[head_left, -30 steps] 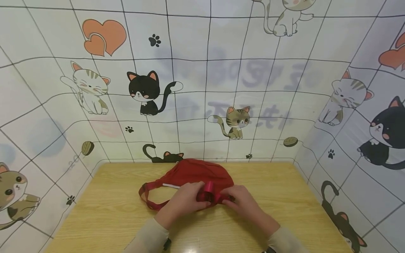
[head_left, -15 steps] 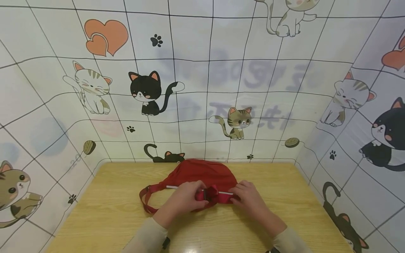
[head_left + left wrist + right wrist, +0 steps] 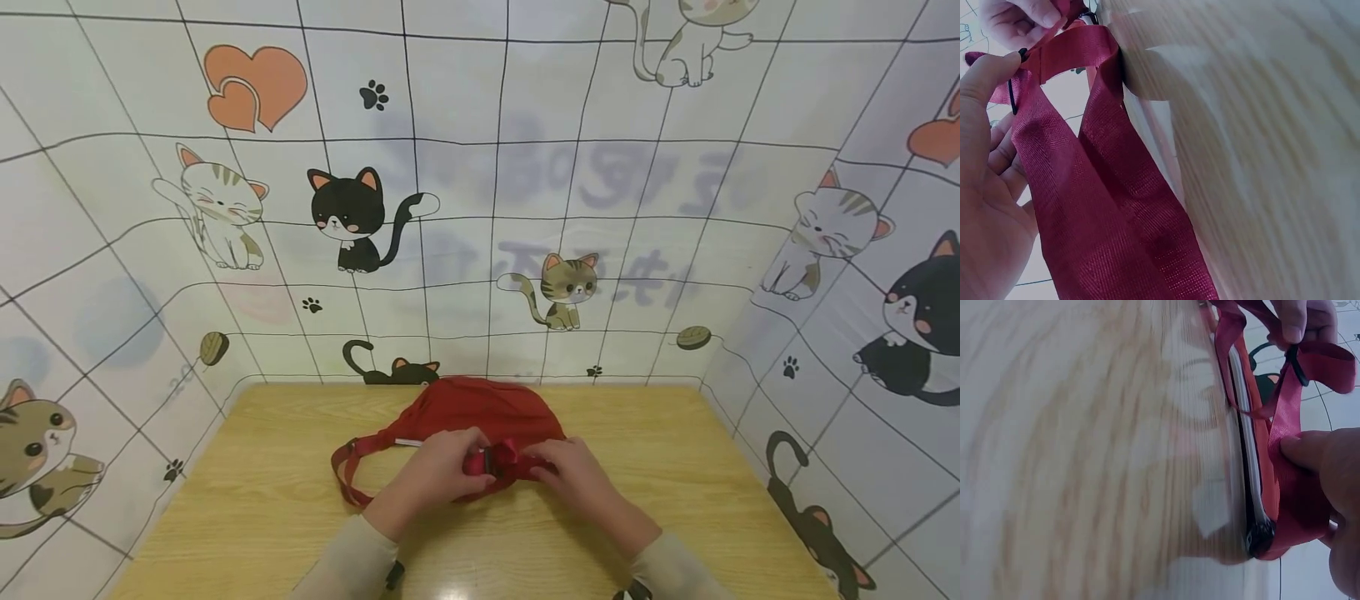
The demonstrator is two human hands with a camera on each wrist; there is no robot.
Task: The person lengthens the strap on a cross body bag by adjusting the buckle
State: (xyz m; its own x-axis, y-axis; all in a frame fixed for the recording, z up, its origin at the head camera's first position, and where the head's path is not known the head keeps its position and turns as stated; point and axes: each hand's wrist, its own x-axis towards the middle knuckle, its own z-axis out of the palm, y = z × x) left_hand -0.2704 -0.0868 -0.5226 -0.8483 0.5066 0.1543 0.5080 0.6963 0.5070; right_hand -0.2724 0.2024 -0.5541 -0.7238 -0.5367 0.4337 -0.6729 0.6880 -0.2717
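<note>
both hands (image 3: pixel 444 467) (image 3: pixel 576 477) pinch red strap (image 3: pixel 1069 169) | head view — domed bag (image 3: pixel 487 410) | right wrist view — white zip (image 3: pixel 1250 445), black fitting (image 3: pixel 1260 537)

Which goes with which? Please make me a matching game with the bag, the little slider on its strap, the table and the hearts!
1. bag
2. slider
3. table
4. hearts

A. orange, on the wall
B. pale yellow wood grain
C. red
D. black, at the left hand

Right pairs: 1-C, 2-D, 3-B, 4-A
</note>
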